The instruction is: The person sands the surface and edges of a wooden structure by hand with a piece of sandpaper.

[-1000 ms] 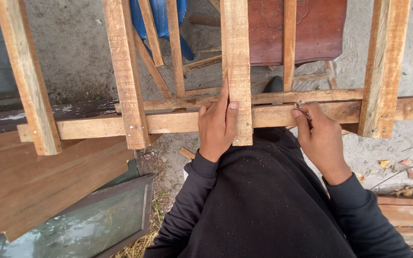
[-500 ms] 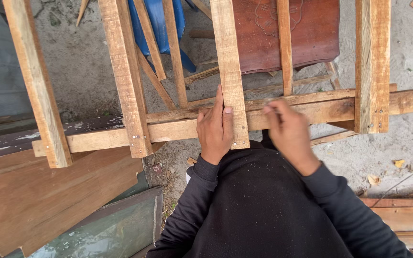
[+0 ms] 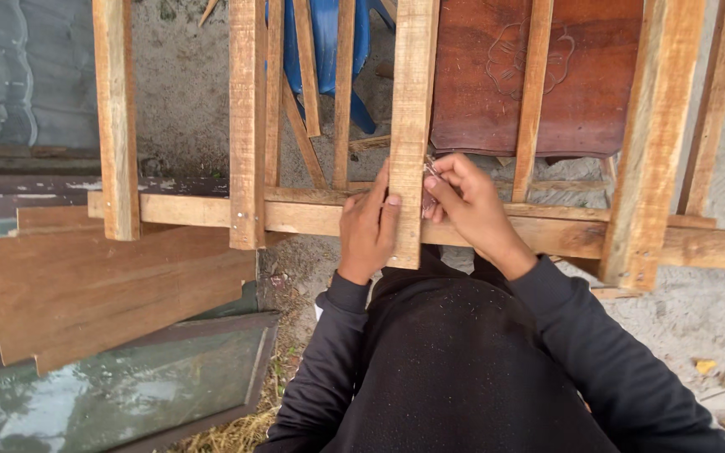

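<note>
A wooden frame of upright slats nailed across a horizontal rail (image 3: 312, 216) stands in front of me. My left hand (image 3: 368, 225) presses on the left edge of the middle slat (image 3: 410, 101), fingers flat on the wood where it crosses the rail. My right hand (image 3: 466, 205) is at the slat's right edge, its fingertips pinched on several small nails (image 3: 430, 173) held against the wood. My dark sleeves and lap fill the lower middle.
Other slats stand at the left (image 3: 116, 117) and right (image 3: 653, 134). A brown board (image 3: 111, 285) and a glass pane (image 3: 111, 394) lie at lower left. Behind the frame are a blue plastic chair (image 3: 325, 42) and a reddish carved panel (image 3: 581, 75). Sandy ground lies at right.
My right hand has moved left from the rail to the middle slat's right edge, now pinching nails. My left hand has stayed on the slat. My view has shifted.
</note>
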